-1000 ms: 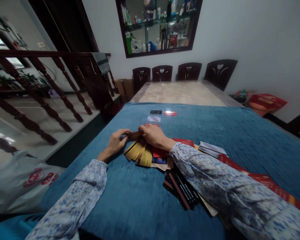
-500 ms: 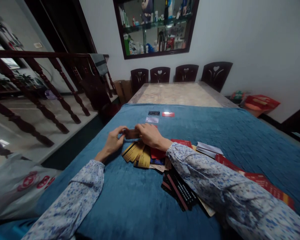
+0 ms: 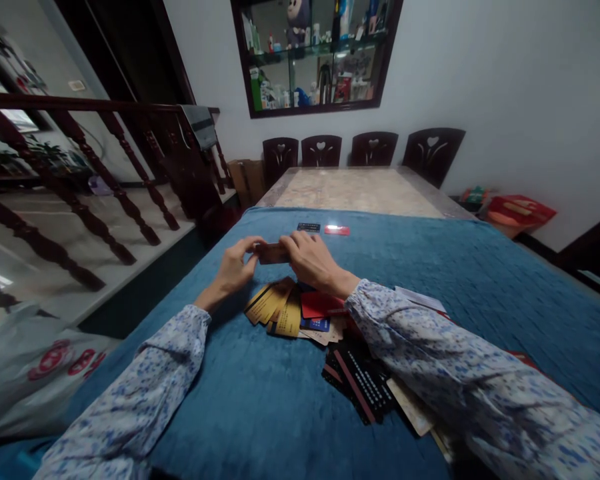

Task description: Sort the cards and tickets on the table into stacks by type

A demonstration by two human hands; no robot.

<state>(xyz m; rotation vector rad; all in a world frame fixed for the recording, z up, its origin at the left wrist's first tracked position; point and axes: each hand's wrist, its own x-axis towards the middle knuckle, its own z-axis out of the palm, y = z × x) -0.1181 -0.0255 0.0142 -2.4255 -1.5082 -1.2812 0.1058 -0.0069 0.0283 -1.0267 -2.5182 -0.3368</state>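
Observation:
My left hand (image 3: 234,270) and my right hand (image 3: 311,259) together pinch a brown card (image 3: 271,253) by its two ends, raised a little above the blue blanket (image 3: 260,393). Under the hands lies a fan of gold cards (image 3: 276,307), with a red card (image 3: 318,304) and a blue card (image 3: 320,324) beside it. A pile of black cards (image 3: 363,381) lies under my right forearm. Farther off on the blanket lie a black card (image 3: 309,227) and a red card (image 3: 337,230).
The blanket covers the near part of a long marble table (image 3: 360,189) with several dark chairs (image 3: 373,148) at its far end. A wooden stair railing (image 3: 80,173) runs at the left. A white plastic bag (image 3: 25,373) lies at lower left. A glass cabinet (image 3: 315,53) hangs on the wall.
Both hands have lifted the brown card up and away from the pile. They now hide the white card on the blanket. My right forearm has shifted over the cards at the right.

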